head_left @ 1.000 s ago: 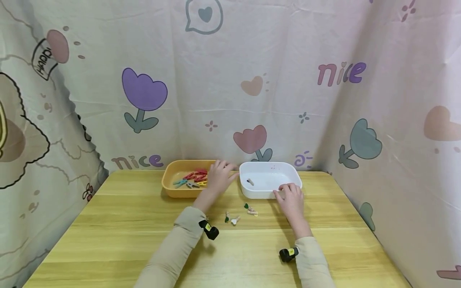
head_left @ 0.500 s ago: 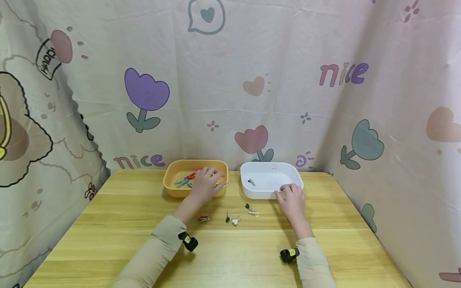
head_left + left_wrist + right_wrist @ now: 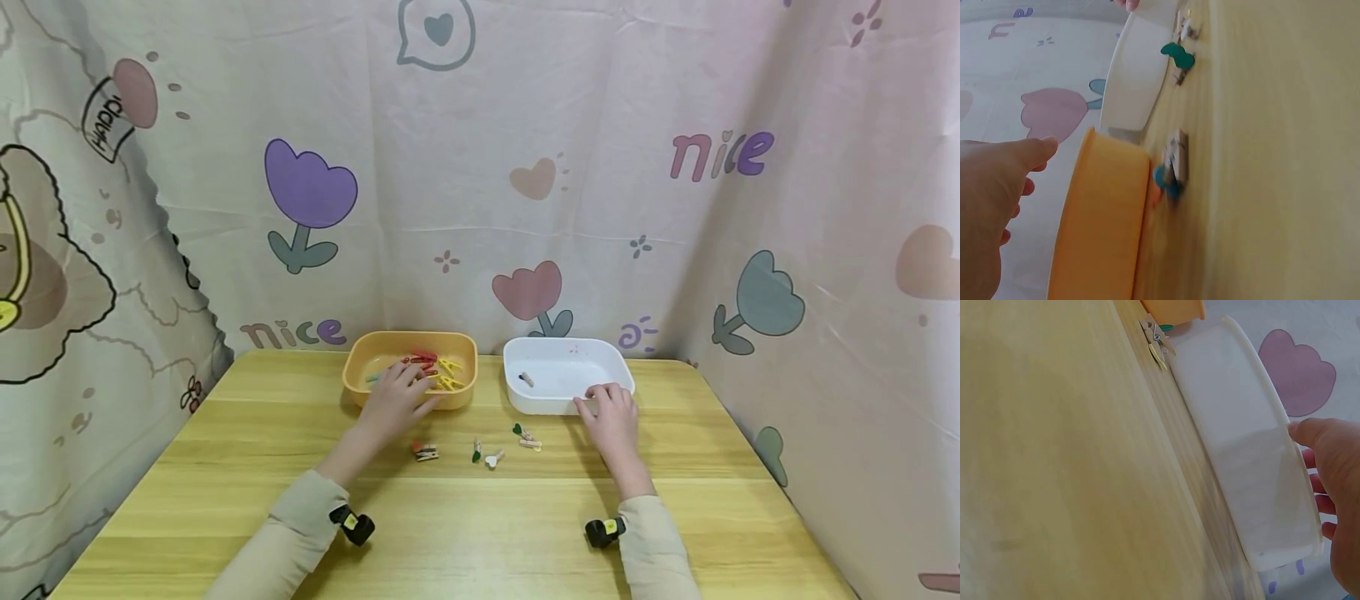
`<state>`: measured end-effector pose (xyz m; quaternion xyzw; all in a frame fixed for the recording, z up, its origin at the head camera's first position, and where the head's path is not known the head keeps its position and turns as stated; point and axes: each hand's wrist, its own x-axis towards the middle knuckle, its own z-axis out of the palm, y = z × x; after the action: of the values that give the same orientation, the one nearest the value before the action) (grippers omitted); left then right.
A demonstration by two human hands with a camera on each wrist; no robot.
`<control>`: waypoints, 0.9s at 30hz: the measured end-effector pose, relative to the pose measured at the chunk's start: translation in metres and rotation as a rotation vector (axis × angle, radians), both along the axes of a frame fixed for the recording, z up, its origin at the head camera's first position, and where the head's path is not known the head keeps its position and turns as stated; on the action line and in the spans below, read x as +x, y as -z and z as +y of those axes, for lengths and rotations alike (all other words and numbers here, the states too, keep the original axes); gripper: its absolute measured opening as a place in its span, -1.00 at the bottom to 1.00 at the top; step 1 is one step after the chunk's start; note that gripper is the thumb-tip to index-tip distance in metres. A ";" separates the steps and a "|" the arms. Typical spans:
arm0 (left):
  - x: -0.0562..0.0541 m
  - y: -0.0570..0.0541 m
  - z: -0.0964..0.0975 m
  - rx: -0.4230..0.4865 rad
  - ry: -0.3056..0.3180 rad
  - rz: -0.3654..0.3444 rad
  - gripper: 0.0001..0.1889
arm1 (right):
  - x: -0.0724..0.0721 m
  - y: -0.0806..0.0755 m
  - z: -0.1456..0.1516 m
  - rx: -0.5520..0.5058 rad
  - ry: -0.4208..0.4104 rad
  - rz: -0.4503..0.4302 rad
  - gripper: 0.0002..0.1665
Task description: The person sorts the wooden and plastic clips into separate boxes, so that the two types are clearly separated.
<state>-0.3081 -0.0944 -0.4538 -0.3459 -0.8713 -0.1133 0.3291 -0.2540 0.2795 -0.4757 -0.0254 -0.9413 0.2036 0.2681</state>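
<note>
My left hand [image 3: 393, 398] hangs over the front left part of a yellow plastic bin [image 3: 459, 402], its fingers relaxed and its thumb apart from them; I see nothing held. Red and yellow plastic clothespins [image 3: 447, 383] lie inside that bin, with a blue one partly behind the hand. To the right stands a white plastic bin [image 3: 542, 407]. My right hand [image 3: 613, 421] grips its front right rim, thumb [image 3: 1304, 430] on the outer side and fingers over the inside. One small wooden clothespin [image 3: 527, 380] lies in the white bin.
Several small wooden clothespins lie on the table in front of the bins: a clustered group [image 3: 426, 452], one with a green heart [image 3: 477, 452], one with a white heart [image 3: 494, 459], and a pair [image 3: 528, 438]. A printed curtain [image 3: 450, 167] hangs behind the table.
My left hand has moved left across the yellow bin, uncovering the red and yellow clothespins and the clustered wooden ones on the table. My right hand stays on the white bin's rim.
</note>
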 end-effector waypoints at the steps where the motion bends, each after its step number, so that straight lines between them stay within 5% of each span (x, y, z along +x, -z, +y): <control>1: 0.002 0.001 -0.003 -0.002 0.010 -0.003 -0.75 | 0.000 0.000 0.000 0.001 0.001 -0.002 -0.67; 13: 0.014 0.020 -0.034 -0.073 0.118 -0.074 -0.81 | -0.001 0.001 0.001 0.002 -0.002 0.017 -0.68; 20: 0.026 0.020 -0.039 -0.159 0.082 -0.230 -0.83 | 0.000 0.000 0.000 0.006 0.000 0.010 -0.67; 27: 0.029 0.022 -0.039 -0.192 0.078 -0.280 -0.83 | 0.000 0.002 0.000 0.001 -0.003 0.020 -0.67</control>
<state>-0.2788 -0.1338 -0.4759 -0.3901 -0.9014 -0.0895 0.1652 -0.2545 0.2793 -0.4773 -0.0219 -0.9388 0.2037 0.2771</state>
